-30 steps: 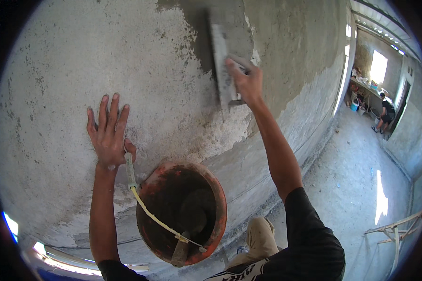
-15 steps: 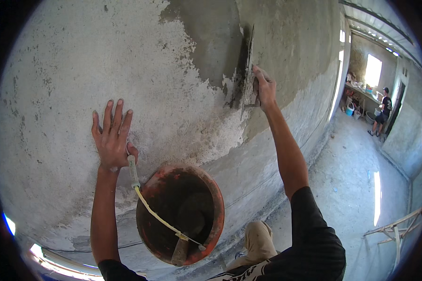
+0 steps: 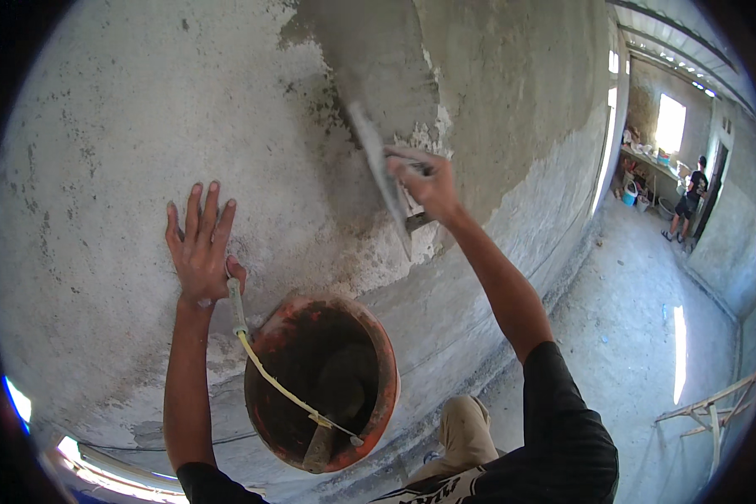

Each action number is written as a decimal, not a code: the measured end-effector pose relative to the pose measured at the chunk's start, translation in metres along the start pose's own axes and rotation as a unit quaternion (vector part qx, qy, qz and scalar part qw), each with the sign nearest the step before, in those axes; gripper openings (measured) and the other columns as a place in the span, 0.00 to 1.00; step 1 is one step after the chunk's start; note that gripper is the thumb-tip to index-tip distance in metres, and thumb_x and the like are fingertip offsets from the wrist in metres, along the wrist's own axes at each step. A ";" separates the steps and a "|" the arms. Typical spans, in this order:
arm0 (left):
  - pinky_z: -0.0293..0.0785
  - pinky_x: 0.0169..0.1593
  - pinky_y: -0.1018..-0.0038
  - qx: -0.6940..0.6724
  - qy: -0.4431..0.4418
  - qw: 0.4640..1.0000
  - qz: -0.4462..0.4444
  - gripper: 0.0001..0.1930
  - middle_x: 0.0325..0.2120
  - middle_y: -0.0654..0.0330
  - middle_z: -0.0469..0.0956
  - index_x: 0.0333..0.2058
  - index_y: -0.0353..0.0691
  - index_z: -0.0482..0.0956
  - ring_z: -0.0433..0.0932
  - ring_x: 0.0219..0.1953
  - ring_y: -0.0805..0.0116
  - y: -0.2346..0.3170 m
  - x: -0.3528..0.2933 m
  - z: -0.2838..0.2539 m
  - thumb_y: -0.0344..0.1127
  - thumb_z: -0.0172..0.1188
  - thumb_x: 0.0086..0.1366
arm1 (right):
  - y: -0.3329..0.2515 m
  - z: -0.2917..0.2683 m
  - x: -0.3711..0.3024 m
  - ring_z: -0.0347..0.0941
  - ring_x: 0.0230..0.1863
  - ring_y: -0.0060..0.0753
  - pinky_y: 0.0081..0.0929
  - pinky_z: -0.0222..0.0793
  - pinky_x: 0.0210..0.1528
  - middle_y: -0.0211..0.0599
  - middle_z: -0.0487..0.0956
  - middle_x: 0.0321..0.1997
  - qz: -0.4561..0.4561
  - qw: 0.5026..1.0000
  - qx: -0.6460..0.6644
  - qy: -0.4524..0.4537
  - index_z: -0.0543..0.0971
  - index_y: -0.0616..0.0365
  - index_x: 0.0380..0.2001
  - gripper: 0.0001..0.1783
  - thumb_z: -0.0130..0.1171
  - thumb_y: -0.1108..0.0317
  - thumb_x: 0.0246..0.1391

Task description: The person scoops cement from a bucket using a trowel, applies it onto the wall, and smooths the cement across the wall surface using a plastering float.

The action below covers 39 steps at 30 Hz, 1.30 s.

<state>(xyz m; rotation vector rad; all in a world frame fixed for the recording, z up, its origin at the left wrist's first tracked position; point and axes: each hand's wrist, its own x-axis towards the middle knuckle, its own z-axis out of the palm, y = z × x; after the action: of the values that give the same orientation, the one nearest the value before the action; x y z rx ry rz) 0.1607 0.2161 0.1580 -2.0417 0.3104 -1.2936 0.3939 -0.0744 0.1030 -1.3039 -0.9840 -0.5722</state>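
Observation:
My right hand [image 3: 427,186] is closed round the handle of a plastering trowel [image 3: 373,151], whose long thin blade, blurred by motion, stands tilted at the wall [image 3: 118,126]. Darker, wet-looking plaster [image 3: 378,63] covers the wall above the blade. My left hand [image 3: 203,244] lies against the paler wall with four fingers spread. Its thumb is hooked over the grip of a bucket handle [image 3: 237,307], so the mortar-stained orange bucket [image 3: 386,370] hangs below that hand. Inside the dark bucket, a tool with a stubby handle [image 3: 318,448] leans at the rim; its head is hard to make out.
Beyond my right arm runs a concrete floor [image 3: 613,336] with a wooden trestle [image 3: 714,412] at the right. At the far end a person [image 3: 694,197] stands by a doorway, near a cluttered ledge [image 3: 651,160] and a blue bucket [image 3: 630,196]. My bent knee [image 3: 462,428] is below.
My right hand has swept the trowel left and slightly down across the wall, and its blade now tilts the other way. My left hand has stayed put. The far person has turned toward the doorway.

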 end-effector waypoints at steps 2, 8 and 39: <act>0.40 0.67 0.43 -0.004 0.002 1.000 -0.004 0.28 0.63 0.51 0.65 0.57 0.38 0.71 0.58 0.67 0.48 0.003 0.000 -0.002 0.43 0.36 0.63 | 0.013 -0.026 0.005 0.68 0.22 0.14 0.16 0.63 0.25 0.28 0.77 0.22 0.164 0.982 0.082 0.051 0.82 0.56 0.46 0.19 0.60 0.55 0.57; 0.39 0.68 0.44 0.004 -0.011 1.000 -0.005 0.33 0.64 0.52 0.63 0.58 0.40 0.70 0.56 0.68 0.51 0.001 0.001 -0.007 0.57 0.28 0.71 | 0.058 -0.073 0.017 0.56 0.14 0.13 0.18 0.49 0.16 0.18 0.66 0.15 0.215 0.950 0.158 0.164 0.81 0.57 0.48 0.21 0.58 0.54 0.59; 0.38 0.67 0.41 0.023 0.012 0.999 0.030 0.26 0.63 0.47 0.63 0.56 0.37 0.72 0.57 0.67 0.46 -0.011 0.002 -0.002 0.39 0.37 0.63 | 0.026 0.022 -0.053 0.75 0.33 0.21 0.26 0.73 0.40 0.42 0.83 0.41 0.073 0.997 -0.002 0.036 0.80 0.63 0.47 0.24 0.63 0.54 0.55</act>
<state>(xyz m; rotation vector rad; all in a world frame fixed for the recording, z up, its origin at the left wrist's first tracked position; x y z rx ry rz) 0.1580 0.2218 0.1673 -1.9656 0.3461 -1.2775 0.3825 -0.0565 0.0436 -1.3367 -0.8224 -0.5056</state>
